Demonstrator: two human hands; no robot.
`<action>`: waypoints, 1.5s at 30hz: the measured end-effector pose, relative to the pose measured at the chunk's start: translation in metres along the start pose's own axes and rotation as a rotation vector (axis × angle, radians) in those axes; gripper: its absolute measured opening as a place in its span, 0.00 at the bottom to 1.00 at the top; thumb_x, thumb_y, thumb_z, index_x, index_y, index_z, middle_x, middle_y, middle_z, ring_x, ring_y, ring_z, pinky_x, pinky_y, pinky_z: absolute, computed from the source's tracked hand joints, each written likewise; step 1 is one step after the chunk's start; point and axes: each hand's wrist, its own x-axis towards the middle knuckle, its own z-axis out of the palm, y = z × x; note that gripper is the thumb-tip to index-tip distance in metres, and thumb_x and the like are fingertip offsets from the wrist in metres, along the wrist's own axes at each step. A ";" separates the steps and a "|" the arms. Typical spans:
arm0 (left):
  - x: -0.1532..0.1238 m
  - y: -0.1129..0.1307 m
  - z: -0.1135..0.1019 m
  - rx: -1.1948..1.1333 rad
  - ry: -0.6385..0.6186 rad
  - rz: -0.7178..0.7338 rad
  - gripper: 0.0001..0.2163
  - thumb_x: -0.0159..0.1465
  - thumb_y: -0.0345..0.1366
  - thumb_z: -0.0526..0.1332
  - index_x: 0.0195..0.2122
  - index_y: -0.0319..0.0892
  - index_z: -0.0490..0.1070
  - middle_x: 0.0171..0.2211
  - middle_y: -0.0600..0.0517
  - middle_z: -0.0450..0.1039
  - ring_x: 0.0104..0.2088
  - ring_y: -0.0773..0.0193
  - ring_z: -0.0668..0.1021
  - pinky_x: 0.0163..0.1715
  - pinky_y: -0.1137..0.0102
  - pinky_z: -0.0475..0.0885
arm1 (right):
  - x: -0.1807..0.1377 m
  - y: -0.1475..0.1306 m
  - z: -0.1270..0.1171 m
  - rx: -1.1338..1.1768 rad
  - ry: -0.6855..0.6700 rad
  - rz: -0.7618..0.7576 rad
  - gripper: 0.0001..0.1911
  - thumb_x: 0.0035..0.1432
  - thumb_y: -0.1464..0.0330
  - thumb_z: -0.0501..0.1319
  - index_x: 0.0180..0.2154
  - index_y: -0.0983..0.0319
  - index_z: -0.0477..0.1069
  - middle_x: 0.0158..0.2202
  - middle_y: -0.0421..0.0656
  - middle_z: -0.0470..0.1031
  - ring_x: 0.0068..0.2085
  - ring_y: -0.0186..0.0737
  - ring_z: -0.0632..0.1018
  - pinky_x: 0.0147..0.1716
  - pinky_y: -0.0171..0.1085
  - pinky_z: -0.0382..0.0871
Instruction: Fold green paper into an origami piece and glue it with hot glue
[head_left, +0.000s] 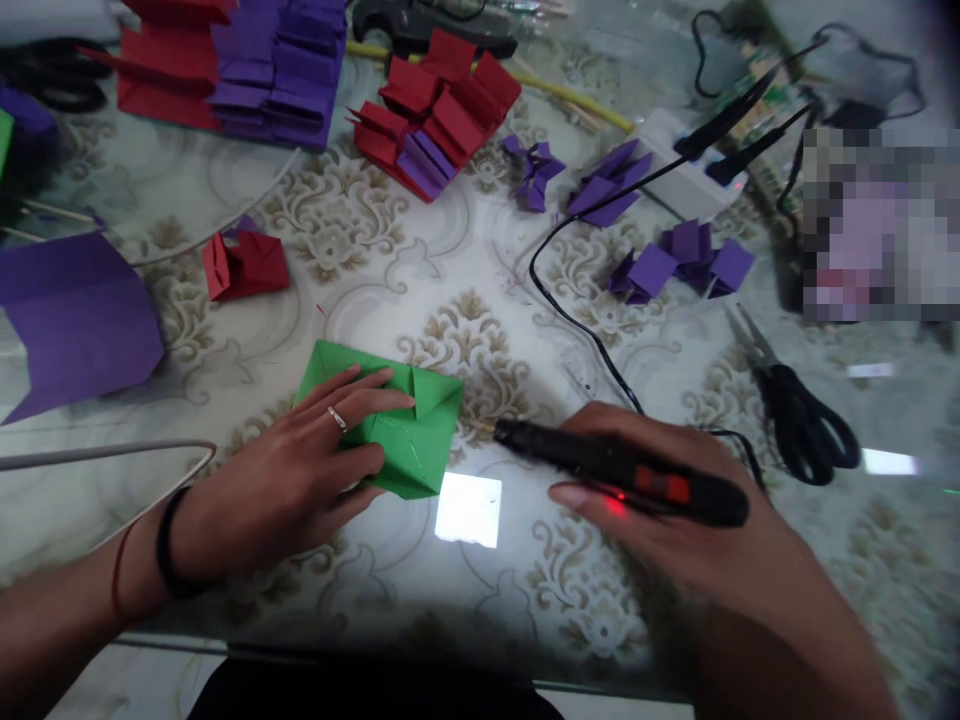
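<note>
A folded green paper piece (431,425) lies on the table in front of me, with thin shiny lines, apparently glue, across its lower right part. My left hand (300,470) rests on its left side, fingers stretched out and pressing it down. Wrapped in my right hand (675,530) is a black hot glue gun (585,455) with red markings and a lit red light. Its nozzle points left, just short of the green paper's right edge. The gun's underside is hidden by my fingers.
Small red folded paper (259,270), larger red and purple pieces (277,90) and purple folded shapes (649,270) lie beyond. Black-handled scissors (806,430) are at right. A black cord (570,318) crosses the table near a white power strip (697,175). Purple paper (82,320) lies left.
</note>
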 end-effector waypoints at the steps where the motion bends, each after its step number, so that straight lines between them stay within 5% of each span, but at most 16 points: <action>1: 0.000 0.000 0.000 0.001 0.003 -0.001 0.04 0.71 0.28 0.62 0.39 0.43 0.71 0.65 0.41 0.69 0.71 0.47 0.68 0.74 0.46 0.61 | -0.003 0.005 -0.006 -0.033 0.080 0.057 0.09 0.63 0.60 0.70 0.40 0.56 0.75 0.26 0.38 0.76 0.24 0.38 0.75 0.21 0.35 0.67; 7: 0.000 0.001 0.004 0.008 0.092 -0.038 0.09 0.72 0.33 0.63 0.51 0.39 0.68 0.61 0.38 0.72 0.66 0.48 0.74 0.69 0.48 0.69 | -0.020 0.048 -0.025 0.067 0.476 0.338 0.14 0.61 0.58 0.72 0.45 0.56 0.77 0.37 0.47 0.85 0.37 0.52 0.86 0.28 0.42 0.78; 12: 0.001 0.002 0.010 0.056 0.130 -0.146 0.18 0.73 0.33 0.63 0.62 0.41 0.66 0.61 0.40 0.73 0.64 0.50 0.76 0.65 0.52 0.74 | -0.022 0.075 -0.018 0.090 0.721 0.496 0.34 0.50 0.53 0.75 0.56 0.56 0.72 0.39 0.48 0.84 0.41 0.58 0.86 0.36 0.51 0.82; 15: 0.001 0.000 0.013 0.083 0.124 -0.162 0.17 0.73 0.32 0.63 0.62 0.41 0.68 0.61 0.40 0.73 0.63 0.50 0.76 0.65 0.52 0.74 | -0.023 0.075 -0.016 -0.156 0.793 0.485 0.41 0.52 0.49 0.73 0.62 0.59 0.70 0.48 0.53 0.81 0.45 0.63 0.84 0.44 0.62 0.80; 18: 0.001 -0.002 0.016 0.085 0.111 -0.159 0.16 0.73 0.32 0.62 0.60 0.41 0.69 0.60 0.41 0.73 0.62 0.49 0.77 0.64 0.52 0.74 | -0.024 0.055 -0.010 -0.473 0.835 0.292 0.32 0.65 0.54 0.67 0.65 0.60 0.69 0.61 0.58 0.71 0.55 0.67 0.79 0.52 0.67 0.76; 21: 0.001 -0.003 0.016 0.089 0.113 -0.145 0.15 0.73 0.33 0.62 0.60 0.42 0.69 0.60 0.42 0.72 0.61 0.50 0.77 0.63 0.52 0.75 | -0.023 0.024 0.011 -0.624 0.707 -0.056 0.15 0.70 0.67 0.62 0.56 0.58 0.76 0.52 0.53 0.78 0.52 0.62 0.80 0.52 0.61 0.77; 24: 0.003 -0.002 0.015 0.113 0.091 -0.149 0.14 0.74 0.32 0.61 0.59 0.42 0.69 0.61 0.42 0.71 0.61 0.50 0.76 0.63 0.52 0.75 | -0.015 -0.002 0.043 -0.527 0.336 -0.473 0.14 0.69 0.75 0.61 0.54 0.62 0.76 0.51 0.50 0.80 0.52 0.51 0.80 0.50 0.49 0.79; 26: 0.004 -0.001 0.014 0.133 0.076 -0.151 0.13 0.73 0.30 0.62 0.58 0.41 0.68 0.61 0.42 0.71 0.60 0.51 0.75 0.62 0.52 0.75 | -0.007 -0.011 0.063 -0.484 0.176 -0.590 0.15 0.71 0.75 0.59 0.56 0.66 0.76 0.56 0.49 0.81 0.58 0.49 0.78 0.57 0.47 0.75; 33: 0.006 0.001 0.013 0.154 0.101 -0.138 0.11 0.72 0.29 0.64 0.54 0.40 0.70 0.57 0.42 0.71 0.56 0.52 0.77 0.58 0.54 0.77 | 0.011 -0.003 0.089 -0.588 0.052 -0.621 0.18 0.76 0.69 0.57 0.61 0.66 0.74 0.64 0.45 0.77 0.66 0.49 0.72 0.67 0.50 0.62; 40: 0.003 0.002 0.006 0.182 0.203 -0.010 0.05 0.69 0.29 0.67 0.44 0.42 0.74 0.54 0.46 0.71 0.57 0.50 0.75 0.59 0.50 0.75 | 0.011 -0.002 0.091 -0.575 0.047 -0.588 0.18 0.76 0.68 0.56 0.61 0.66 0.75 0.64 0.44 0.77 0.66 0.49 0.71 0.67 0.50 0.60; 45: 0.000 0.001 -0.001 0.183 0.160 0.007 0.03 0.70 0.31 0.68 0.44 0.42 0.77 0.55 0.46 0.76 0.58 0.49 0.77 0.58 0.51 0.76 | 0.008 -0.002 0.093 -0.572 0.056 -0.575 0.18 0.76 0.69 0.56 0.61 0.66 0.75 0.65 0.44 0.76 0.66 0.49 0.70 0.67 0.51 0.59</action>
